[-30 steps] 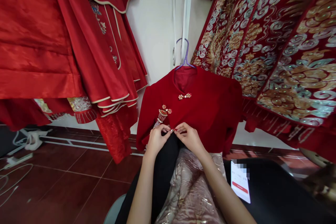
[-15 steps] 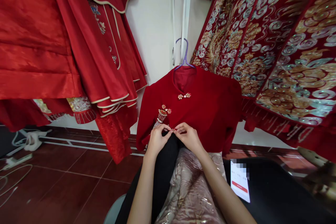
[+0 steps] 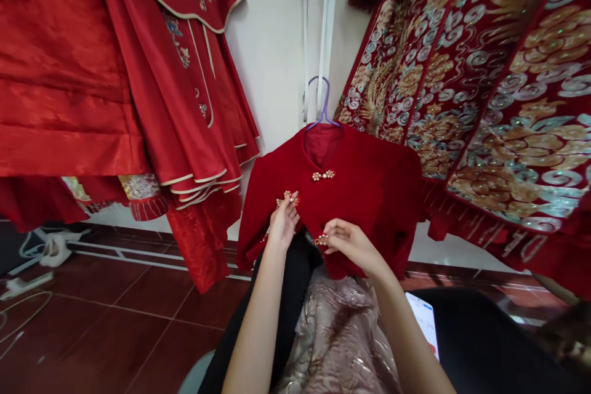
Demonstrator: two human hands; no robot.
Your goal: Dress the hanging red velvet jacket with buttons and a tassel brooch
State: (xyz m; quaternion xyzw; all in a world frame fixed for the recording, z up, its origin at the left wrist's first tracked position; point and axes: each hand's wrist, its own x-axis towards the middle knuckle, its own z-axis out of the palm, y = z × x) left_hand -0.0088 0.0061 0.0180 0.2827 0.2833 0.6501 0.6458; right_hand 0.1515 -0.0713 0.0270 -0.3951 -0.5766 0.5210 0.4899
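Observation:
A red velvet jacket (image 3: 364,197) hangs in front of me on a purple hanger (image 3: 324,112), its lower part over my lap. A beaded frog button (image 3: 323,176) spans its collar opening. My left hand (image 3: 283,225) has its fingers closed at the beaded clasp (image 3: 292,198) on the chest, partly covering it. My right hand (image 3: 348,245) pinches the jacket's front flap at a lower beaded button (image 3: 322,239). The flap's edge stands apart from the other side, and the hands are separated.
Red garments with pale piping (image 3: 184,104) hang at the left. A heavily embroidered red garment (image 3: 484,98) hangs at the right. A phone (image 3: 422,320) lies on a black surface (image 3: 489,338) by my right arm. Shiny beige fabric (image 3: 337,332) covers part of my lap.
My hands were together at the front edge. Now the left has moved up to the chest clasp, and the right has moved slightly right and down with the flap's beaded button.

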